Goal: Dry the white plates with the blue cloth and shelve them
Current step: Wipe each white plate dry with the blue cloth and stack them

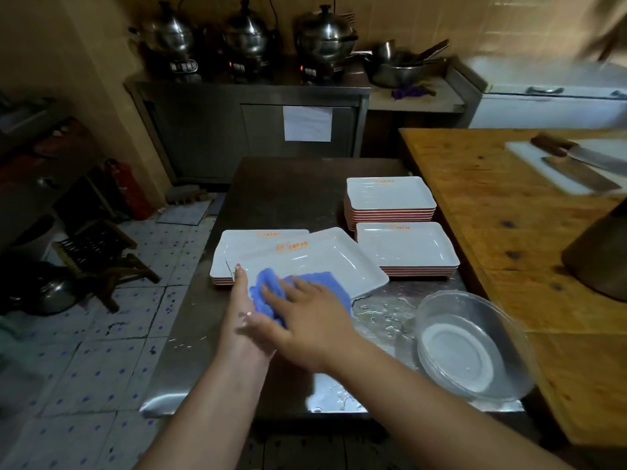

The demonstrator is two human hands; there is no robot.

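Steel table (291, 184): blue cloth (268, 290) under right hand (305, 320) (on plate (325, 262))

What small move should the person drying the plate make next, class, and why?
Probably sweep the blue cloth toward the far end of the tilted white plate. The right hand presses the cloth flat on the plate's near part only, while the left hand steadies its near-left edge; the far part lies uncovered.
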